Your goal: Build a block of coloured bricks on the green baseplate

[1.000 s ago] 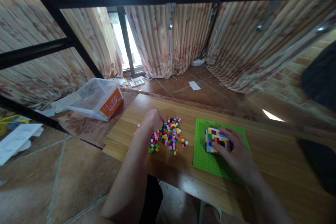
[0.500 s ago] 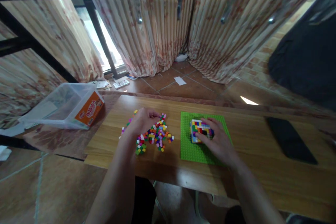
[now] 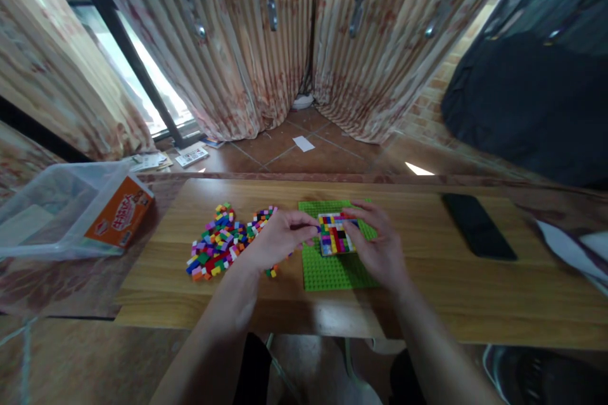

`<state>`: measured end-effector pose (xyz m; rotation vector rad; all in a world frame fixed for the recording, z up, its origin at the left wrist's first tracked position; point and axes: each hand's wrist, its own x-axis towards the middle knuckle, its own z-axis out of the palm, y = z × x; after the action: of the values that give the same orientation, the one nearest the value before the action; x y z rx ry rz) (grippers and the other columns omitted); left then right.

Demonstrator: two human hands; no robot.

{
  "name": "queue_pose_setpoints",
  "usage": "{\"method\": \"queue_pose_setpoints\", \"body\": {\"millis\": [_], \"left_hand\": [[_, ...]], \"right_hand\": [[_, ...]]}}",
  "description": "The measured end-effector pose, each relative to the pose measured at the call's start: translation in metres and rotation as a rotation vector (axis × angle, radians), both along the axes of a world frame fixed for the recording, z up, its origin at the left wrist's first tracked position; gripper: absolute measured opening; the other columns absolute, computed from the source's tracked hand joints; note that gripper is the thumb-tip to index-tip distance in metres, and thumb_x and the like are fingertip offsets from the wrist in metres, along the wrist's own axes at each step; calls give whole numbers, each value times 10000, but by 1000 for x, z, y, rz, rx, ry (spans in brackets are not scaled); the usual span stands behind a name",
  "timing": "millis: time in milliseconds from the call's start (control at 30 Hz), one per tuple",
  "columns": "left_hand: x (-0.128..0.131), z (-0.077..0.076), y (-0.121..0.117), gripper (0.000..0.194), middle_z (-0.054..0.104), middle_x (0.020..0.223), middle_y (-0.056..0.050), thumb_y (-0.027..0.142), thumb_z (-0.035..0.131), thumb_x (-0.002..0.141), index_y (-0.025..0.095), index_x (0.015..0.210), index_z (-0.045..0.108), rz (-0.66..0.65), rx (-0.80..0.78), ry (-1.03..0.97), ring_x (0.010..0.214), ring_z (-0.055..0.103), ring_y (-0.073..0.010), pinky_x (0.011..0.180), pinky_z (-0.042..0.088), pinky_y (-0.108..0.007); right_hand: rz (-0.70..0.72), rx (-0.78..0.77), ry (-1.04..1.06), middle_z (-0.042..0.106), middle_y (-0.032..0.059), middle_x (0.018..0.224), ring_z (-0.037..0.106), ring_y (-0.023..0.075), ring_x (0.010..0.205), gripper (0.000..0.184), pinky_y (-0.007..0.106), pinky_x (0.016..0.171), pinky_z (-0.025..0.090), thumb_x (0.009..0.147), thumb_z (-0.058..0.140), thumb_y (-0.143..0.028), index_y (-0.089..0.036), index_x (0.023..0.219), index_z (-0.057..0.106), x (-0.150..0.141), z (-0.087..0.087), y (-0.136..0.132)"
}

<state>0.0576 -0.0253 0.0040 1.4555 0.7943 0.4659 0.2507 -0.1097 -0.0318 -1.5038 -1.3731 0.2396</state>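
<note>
A multicoloured block of toy bricks [image 3: 335,235] lies over the green studded baseplate [image 3: 327,273]. My right hand [image 3: 380,242] grips this build from the right, thumb near its front and fingers along its far side. At the left edge of the build, my left hand [image 3: 284,237] has thumb and forefinger pinched on a small, dark purplish brick [image 3: 317,228]. The rest of that brick is hidden by the fingertips. Loose coloured bricks [image 3: 221,240] are heaped on the table left of the baseplate, partly behind my left hand and forearm.
The wooden table [image 3: 427,297] runs across the view. A black phone [image 3: 479,226] lies at its right. A clear plastic bin [image 3: 61,202] with an orange label stands left of the table. White papers [image 3: 570,247] rest at the far right.
My left hand has moved right from the loose bricks to the left edge of the build. My right hand still holds the build. The head view has turned right.
</note>
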Motion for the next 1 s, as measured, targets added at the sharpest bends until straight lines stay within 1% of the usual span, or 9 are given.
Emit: {"method": "queue_pose_setpoints", "body": {"millis": [133, 267, 367, 433, 600, 700, 800, 900, 1000], "left_hand": [[5, 2, -4, 209, 628, 661, 9, 324, 684, 775, 128, 844, 710, 14, -107, -66, 564, 492, -65, 541, 359, -196], [11, 1, -8, 241, 574, 606, 36, 364, 707, 752, 128, 800, 690, -3, -193, -146, 523, 416, -49, 535, 325, -200], [12, 2, -9, 272, 527, 569, 47, 396, 695, 762, 125, 774, 681, -27, -179, -139, 517, 391, -52, 535, 314, -204], [12, 3, -9, 259, 525, 571, 44, 385, 671, 781, 126, 772, 678, -38, -149, -109, 522, 401, -57, 540, 321, -207], [11, 2, -9, 180, 599, 658, 13, 296, 630, 807, 122, 801, 680, -80, -6, -33, 588, 492, -82, 591, 388, -215], [10, -3, -11, 169, 645, 722, -15, 270, 621, 810, 116, 822, 691, -120, 128, 28, 642, 539, -106, 617, 414, -227], [10, -7, -14, 155, 674, 752, -25, 227, 587, 823, 129, 832, 706, -144, 305, 147, 681, 571, -126, 648, 425, -237], [11, -7, -16, 155, 682, 738, -14, 208, 568, 834, 156, 810, 712, -152, 455, 252, 671, 579, -131, 642, 423, -234], [13, -5, -19, 145, 691, 741, -8, 205, 572, 837, 176, 783, 704, -142, 534, 294, 668, 591, -136, 638, 424, -233]], "right_hand": [[115, 71, 26, 655, 41, 1201, 614, 219, 1114, 170, 435, 983, 478, 851, 684, -304, -325, 1012, 736, -11, 10, -8], [167, 110, 4, 664, 31, 1188, 621, 218, 1096, 199, 439, 961, 486, 826, 725, -280, -346, 1013, 733, -19, 11, -10], [153, 126, -21, 681, 26, 1149, 630, 215, 1067, 178, 447, 947, 488, 834, 717, -276, -348, 996, 734, -21, 11, -9], [154, 114, -43, 692, 27, 1125, 635, 217, 1055, 170, 450, 942, 489, 838, 712, -286, -342, 997, 733, -22, 12, -8], [161, 48, -42, 695, 52, 1120, 634, 220, 1062, 158, 439, 939, 495, 876, 653, -314, -297, 1013, 729, -20, 12, -9], [91, 31, 20, 700, 61, 1097, 642, 211, 1042, 163, 427, 944, 497, 902, 604, -319, -271, 987, 734, -14, 7, -7], [34, 8, 41, 708, 64, 1071, 650, 211, 1021, 181, 426, 950, 498, 905, 586, -336, -258, 960, 739, -8, 3, -4], [22, -8, 33, 710, 68, 1068, 648, 216, 1028, 194, 426, 953, 500, 903, 577, -345, -255, 957, 740, -4, 2, -3], [25, -21, 29, 712, 68, 1068, 645, 219, 1036, 205, 429, 956, 500, 906, 565, -357, -260, 955, 739, -5, 2, -2]]}}
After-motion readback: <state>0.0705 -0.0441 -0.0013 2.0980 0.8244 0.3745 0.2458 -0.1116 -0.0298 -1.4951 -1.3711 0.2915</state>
